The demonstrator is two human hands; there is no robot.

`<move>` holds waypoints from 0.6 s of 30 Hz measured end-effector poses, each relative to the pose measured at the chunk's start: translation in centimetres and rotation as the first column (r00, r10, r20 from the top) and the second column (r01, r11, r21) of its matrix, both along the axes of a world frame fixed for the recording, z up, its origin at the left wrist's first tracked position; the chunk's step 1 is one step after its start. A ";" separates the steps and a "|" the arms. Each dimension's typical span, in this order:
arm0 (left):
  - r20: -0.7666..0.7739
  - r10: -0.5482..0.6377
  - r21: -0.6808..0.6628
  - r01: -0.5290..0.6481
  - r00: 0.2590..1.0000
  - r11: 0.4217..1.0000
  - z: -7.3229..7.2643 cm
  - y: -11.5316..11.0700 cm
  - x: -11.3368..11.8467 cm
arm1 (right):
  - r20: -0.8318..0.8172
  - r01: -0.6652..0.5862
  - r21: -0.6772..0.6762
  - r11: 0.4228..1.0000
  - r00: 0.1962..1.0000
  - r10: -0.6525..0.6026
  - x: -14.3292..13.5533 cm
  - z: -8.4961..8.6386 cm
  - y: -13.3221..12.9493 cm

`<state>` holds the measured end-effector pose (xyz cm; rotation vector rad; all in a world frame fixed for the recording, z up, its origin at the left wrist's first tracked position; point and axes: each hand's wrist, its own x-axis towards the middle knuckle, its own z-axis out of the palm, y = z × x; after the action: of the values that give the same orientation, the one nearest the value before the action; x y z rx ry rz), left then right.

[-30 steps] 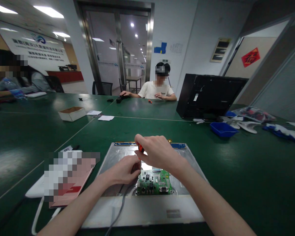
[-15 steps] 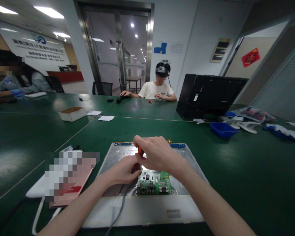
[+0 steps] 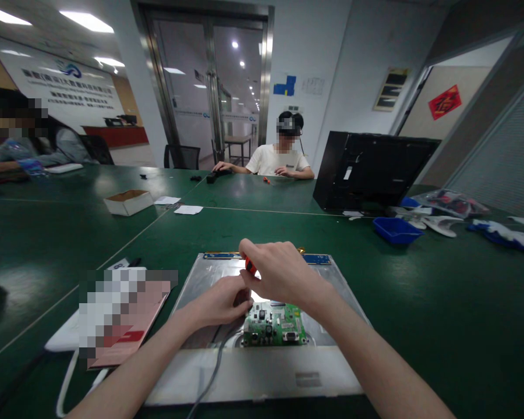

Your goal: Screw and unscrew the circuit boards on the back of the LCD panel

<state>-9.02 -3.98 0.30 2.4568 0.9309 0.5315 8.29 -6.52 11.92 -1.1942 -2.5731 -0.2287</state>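
Note:
A silver panel (image 3: 262, 372) lies flat on the green table in front of me, with a green circuit board (image 3: 279, 326) on its middle and a blue strip board (image 3: 318, 259) along its far edge. My right hand (image 3: 279, 265) is closed around a red and black tool handle (image 3: 250, 266), probably a screwdriver, above the panel. Its lower end is hidden. My left hand (image 3: 227, 299) is curled at the board's upper left corner, just under the right. What its fingertips pinch, if anything, is hidden. A grey cable (image 3: 218, 366) runs from beside the board over the near edge.
Left of the panel lie a white device (image 3: 65, 334) and a pink booklet (image 3: 151, 308). Farther off are an open box (image 3: 128, 202), a blue tray (image 3: 396, 230), a black monitor (image 3: 371, 171) and gloves (image 3: 502, 233). One person sits opposite, another at far left.
The red handle has turned slightly in my right hand, and that hand has shifted a little. My left hand has hardly moved. A dark blurred shape has appeared at the left edge.

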 end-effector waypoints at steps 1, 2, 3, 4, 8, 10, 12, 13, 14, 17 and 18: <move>0.001 0.000 0.001 0.000 1.000 1.000 0.0 0.0 0.0 | -0.002 0.001 0.004 1.000 1.000 -0.001 0.0 0.0 0.0; 0.002 0.001 0.004 -0.001 1.000 1.000 0.0 0.0 0.0 | -0.001 0.001 0.007 1.000 1.000 -0.001 0.0 0.0 0.0; 0.002 0.002 0.006 -0.002 1.000 1.000 -0.1 0.0 0.0 | 0.001 0.001 0.007 1.000 1.000 -0.001 0.0 0.0 0.0; 0.001 0.001 0.008 -0.001 1.000 1.000 -0.1 0.1 0.0 | 0.004 0.000 0.005 1.000 1.000 0.000 0.0 0.0 0.0; 0.004 -0.004 0.001 0.004 1.000 1.000 -0.4 0.2 -0.1 | 0.015 0.000 -0.008 1.000 1.000 0.000 0.1 0.0 0.1; 0.012 -0.002 0.003 0.002 1.000 1.000 -0.4 0.2 -0.1 | 0.010 -0.008 -0.018 1.000 1.000 0.008 0.1 0.0 0.1; 0.023 -0.002 0.013 0.002 1.000 1.000 -0.4 0.2 -0.1 | -0.005 -0.028 -0.031 0.999 1.000 0.028 0.1 0.0 0.0; 0.031 -0.004 0.016 0.004 0.999 1.000 -0.4 0.2 0.0 | -0.014 -0.040 -0.038 0.998 0.999 0.040 0.1 0.1 -0.1; 0.040 -0.007 0.013 0.007 0.999 1.000 -0.4 0.2 0.0 | -0.020 -0.051 -0.044 0.998 0.999 0.050 0.2 0.1 -0.1; 0.061 -0.021 -0.023 0.022 0.998 0.999 -0.4 0.2 0.0 | -0.019 -0.060 -0.050 0.997 0.998 0.059 0.3 0.2 -0.2; 0.067 -0.024 -0.034 0.026 0.997 0.999 -0.4 0.2 -0.1 | -0.016 -0.060 -0.049 0.997 0.998 0.059 0.3 0.2 -0.3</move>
<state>-9.09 -3.75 -0.14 2.4008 0.8746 0.5800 8.57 -6.77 12.08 -1.1297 -2.6116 -0.1433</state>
